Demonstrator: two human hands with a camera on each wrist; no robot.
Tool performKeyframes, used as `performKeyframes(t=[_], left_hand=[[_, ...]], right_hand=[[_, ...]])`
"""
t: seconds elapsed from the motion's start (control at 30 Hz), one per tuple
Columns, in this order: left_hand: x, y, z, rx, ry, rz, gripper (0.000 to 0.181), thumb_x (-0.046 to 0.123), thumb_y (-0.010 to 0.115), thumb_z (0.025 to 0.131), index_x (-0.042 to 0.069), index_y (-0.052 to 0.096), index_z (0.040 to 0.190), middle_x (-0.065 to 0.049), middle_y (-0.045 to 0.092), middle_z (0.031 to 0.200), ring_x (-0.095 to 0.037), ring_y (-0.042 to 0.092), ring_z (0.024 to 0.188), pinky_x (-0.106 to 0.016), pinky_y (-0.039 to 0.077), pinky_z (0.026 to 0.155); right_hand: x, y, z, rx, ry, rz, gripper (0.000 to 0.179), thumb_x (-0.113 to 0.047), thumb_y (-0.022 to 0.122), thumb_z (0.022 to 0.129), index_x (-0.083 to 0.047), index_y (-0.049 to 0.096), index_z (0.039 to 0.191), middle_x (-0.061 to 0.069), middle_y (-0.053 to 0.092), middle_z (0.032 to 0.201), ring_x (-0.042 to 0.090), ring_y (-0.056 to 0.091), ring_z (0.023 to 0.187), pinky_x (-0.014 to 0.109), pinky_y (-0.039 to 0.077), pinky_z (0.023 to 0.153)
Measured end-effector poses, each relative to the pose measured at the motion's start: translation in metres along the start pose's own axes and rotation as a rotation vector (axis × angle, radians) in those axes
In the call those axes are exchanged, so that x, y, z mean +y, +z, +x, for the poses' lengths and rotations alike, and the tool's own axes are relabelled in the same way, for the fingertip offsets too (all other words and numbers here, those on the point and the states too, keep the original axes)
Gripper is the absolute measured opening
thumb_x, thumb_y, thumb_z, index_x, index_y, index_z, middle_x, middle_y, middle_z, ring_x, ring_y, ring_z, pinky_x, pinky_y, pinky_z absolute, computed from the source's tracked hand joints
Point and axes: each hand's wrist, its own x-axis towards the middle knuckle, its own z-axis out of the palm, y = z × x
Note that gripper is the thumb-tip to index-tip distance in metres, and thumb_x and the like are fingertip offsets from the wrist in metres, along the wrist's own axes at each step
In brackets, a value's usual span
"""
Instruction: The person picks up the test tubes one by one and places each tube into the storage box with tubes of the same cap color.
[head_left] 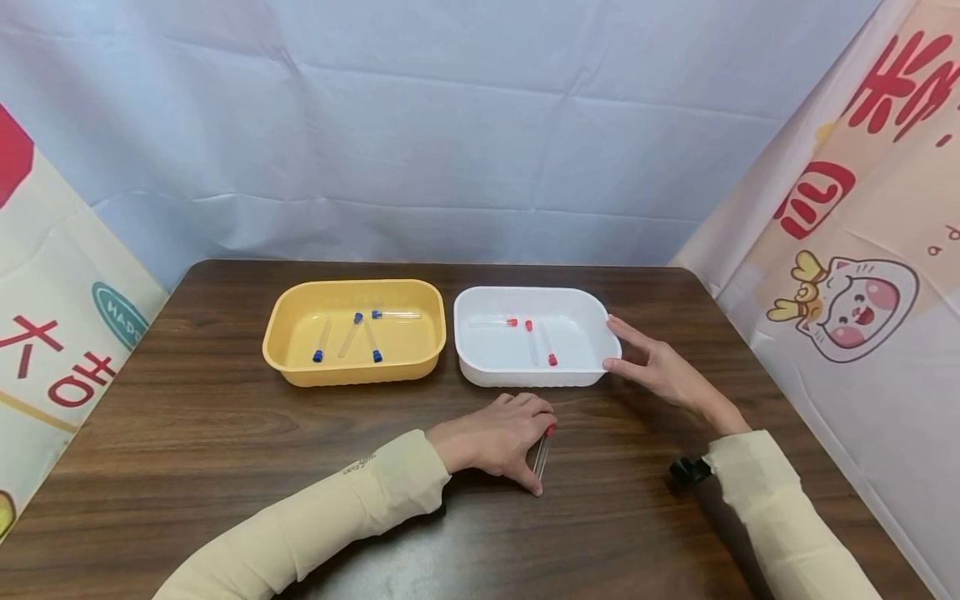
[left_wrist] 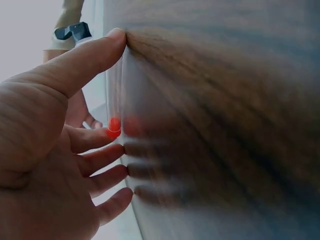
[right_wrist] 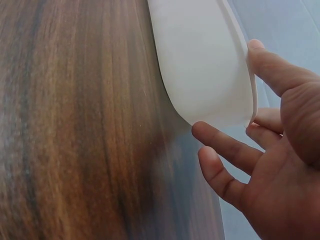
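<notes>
My left hand (head_left: 510, 437) is down at the table with its fingers spread. Its thumb and index finger pinch a clear test tube (head_left: 542, 457) by the ends, the thumb at the lower end. In the left wrist view, the index fingertip meets the tube's red cap (left_wrist: 114, 127). My right hand (head_left: 660, 371) touches the right end of a white basin (head_left: 532, 378), thumb and fingers extended along its rim. Three red-capped tubes lie in that basin, one of them a slanted tube (head_left: 547, 342).
To the left of the white basin stands a yellow basin (head_left: 360, 376), holding several blue-capped tubes. Both are on a brown wooden table (head_left: 225, 417). Behind the table hangs a pale cloth (head_left: 450, 125); printed cloths flank the sides.
</notes>
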Motion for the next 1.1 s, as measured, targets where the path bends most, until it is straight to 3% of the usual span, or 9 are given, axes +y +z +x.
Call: performKeyframes(t=[0.23,0.5,0.67,1.1], left_hand=[[-0.002,-0.001,-0.005,-0.006,0.023,-0.084,0.083,0.058,0.074,0.068,0.011,0.047,0.131,0.001,0.042,0.131,-0.012,0.034,0.123,-0.026,0.029,0.103],[-0.004,-0.002,-0.015,0.026,0.082,-0.151,0.084,0.055,0.076,0.068,0.009,0.045,0.131,0.002,0.046,0.123,-0.009,0.04,0.114,-0.019,0.031,0.099],[-0.004,-0.003,-0.023,0.038,0.092,-0.203,0.085,0.053,0.076,0.069,0.008,0.043,0.133,0.003,0.044,0.123,-0.006,0.041,0.112,-0.016,0.032,0.096],[-0.002,-0.024,-0.036,0.073,0.108,-0.24,0.086,0.057,0.072,0.071,0.01,0.04,0.136,0.004,0.041,0.129,-0.003,0.039,0.115,-0.016,0.031,0.098]], right_hand=[[-0.001,0.001,-0.001,0.005,-0.005,-0.01,0.071,-0.023,0.066,0.088,-0.005,0.029,0.146,0.01,0.023,0.151,0.032,0.023,0.135,0.054,0.026,0.103],[0.034,0.007,0.01,0.019,-0.011,-0.027,0.074,-0.033,0.067,0.086,-0.017,0.028,0.147,-0.002,0.022,0.151,0.026,0.021,0.137,0.055,0.025,0.104],[0.041,0.009,0.011,0.026,-0.026,-0.028,0.073,-0.034,0.067,0.086,-0.018,0.029,0.147,0.0,0.024,0.151,0.025,0.022,0.137,0.054,0.024,0.104],[0.042,0.009,0.011,0.033,-0.033,-0.039,0.074,-0.035,0.067,0.086,-0.016,0.029,0.147,0.002,0.024,0.151,0.026,0.023,0.136,0.054,0.025,0.104]])
